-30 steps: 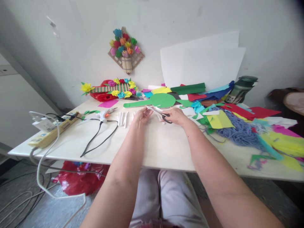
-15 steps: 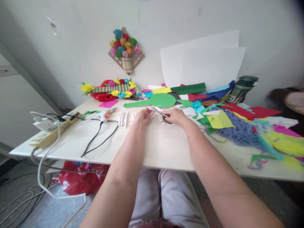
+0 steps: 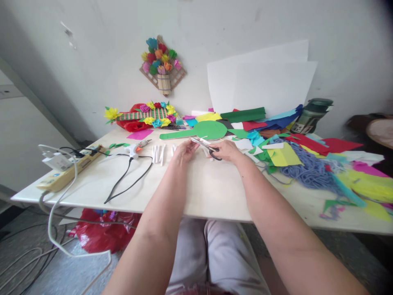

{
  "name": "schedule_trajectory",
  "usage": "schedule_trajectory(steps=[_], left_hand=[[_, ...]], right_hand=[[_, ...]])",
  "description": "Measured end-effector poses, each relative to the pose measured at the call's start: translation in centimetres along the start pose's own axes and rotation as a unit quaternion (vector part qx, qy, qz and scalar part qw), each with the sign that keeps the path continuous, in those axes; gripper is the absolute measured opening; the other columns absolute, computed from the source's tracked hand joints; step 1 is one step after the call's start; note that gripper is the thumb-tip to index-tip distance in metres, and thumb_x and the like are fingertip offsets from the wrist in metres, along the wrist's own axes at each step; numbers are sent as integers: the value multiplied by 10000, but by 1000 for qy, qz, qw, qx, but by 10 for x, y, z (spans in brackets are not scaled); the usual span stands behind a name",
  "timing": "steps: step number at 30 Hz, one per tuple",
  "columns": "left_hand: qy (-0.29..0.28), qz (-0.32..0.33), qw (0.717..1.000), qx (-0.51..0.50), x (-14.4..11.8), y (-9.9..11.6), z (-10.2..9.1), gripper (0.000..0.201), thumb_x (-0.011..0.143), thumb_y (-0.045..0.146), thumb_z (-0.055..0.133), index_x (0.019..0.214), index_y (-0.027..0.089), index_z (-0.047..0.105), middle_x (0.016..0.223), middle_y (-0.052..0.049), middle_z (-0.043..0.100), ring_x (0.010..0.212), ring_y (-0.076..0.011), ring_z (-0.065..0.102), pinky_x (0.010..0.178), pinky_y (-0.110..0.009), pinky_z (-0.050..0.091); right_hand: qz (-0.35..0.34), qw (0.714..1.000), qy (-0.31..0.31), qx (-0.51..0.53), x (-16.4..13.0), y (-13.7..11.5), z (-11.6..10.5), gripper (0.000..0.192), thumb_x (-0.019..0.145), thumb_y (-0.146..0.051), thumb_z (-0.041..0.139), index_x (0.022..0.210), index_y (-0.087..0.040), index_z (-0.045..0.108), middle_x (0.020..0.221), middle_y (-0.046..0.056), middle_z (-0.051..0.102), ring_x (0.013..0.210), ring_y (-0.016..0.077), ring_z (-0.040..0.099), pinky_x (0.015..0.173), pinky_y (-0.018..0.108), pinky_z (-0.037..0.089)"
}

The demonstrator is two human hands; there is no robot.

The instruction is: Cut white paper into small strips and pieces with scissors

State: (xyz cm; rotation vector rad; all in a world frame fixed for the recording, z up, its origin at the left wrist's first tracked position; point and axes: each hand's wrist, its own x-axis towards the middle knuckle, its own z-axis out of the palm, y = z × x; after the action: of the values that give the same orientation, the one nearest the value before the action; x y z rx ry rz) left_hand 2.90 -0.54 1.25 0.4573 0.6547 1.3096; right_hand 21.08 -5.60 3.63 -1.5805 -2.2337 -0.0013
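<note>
Head view, right hand (image 3: pixel 229 150) gripping scissors (image 3: pixel 208 146), left hand (image 3: pixel 186 150) beside blades (image 3: pixel 199 142), grip unclear

Since a second ago, the tips of my black-handled, silver-bladed metal scissors (image 3: pixel 204 145) have shifted slightly to the right, and my bare left hand (image 3: pixel 185 150) has edged the same way.

At the centre of the frame, the right hand (image 3: pixel 227 150) grips dark-handled scissors (image 3: pixel 215 152), the blades pointing left to the fingers of the left hand (image 3: pixel 186 150). White rolls (image 3: pixel 157 154) and a glue gun (image 3: pixel 133 152) lie left of them on the pale desk (image 3: pixel 215 190). A green cutout (image 3: pixel 210 129) lies just above; bluish yarn (image 3: pixel 310 164) heaps at right, and a power strip (image 3: pixel 58 177) sits far left.
</note>
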Motion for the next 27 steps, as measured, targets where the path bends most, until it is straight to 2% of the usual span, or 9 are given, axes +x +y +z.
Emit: schedule_trajectory(steps=[6, 13, 20, 27], left_hand=[[-13, 6, 1000, 9, 0, 1, -1, 135, 807, 83, 477, 787, 90, 610, 734, -106, 681, 870, -193, 658, 820, -295, 514], [7, 2, 1000, 9, 0, 2, 1, 150, 821, 85, 463, 765, 95, 602, 702, -100, 673, 854, -189, 662, 807, -282, 517], [29, 2, 999, -18, 1, 2, 1, 169, 814, 60, 462, 900, 112, 598, 741, -81, 682, 789, -170, 672, 781, -283, 529], [25, 14, 1000, 2, 1, 1, 0, 173, 782, 16, 470, 843, 108, 603, 671, -55, 668, 709, -147, 668, 781, -269, 528]], right_hand=[[-2, 1000, 1, 9, 0, -1, 0, 413, 690, -419, 557, 1069, -298, 671, 751, -6, 701, 690, 150, 588, 571, 221, 346], [-6, 1000, 1, 15, 0, -4, -1, 406, 700, -384, 552, 1077, -290, 667, 700, -8, 693, 645, 142, 583, 540, 217, 330], [-15, 1000, 12, -8, 1, -4, 0, 400, 702, -378, 563, 1081, -301, 663, 860, 6, 713, 785, 177, 617, 609, 233, 381], [-12, 1000, 15, -25, 0, -1, 2, 420, 701, -398, 557, 1102, -316, 648, 887, 3, 711, 818, 188, 623, 634, 243, 397]])
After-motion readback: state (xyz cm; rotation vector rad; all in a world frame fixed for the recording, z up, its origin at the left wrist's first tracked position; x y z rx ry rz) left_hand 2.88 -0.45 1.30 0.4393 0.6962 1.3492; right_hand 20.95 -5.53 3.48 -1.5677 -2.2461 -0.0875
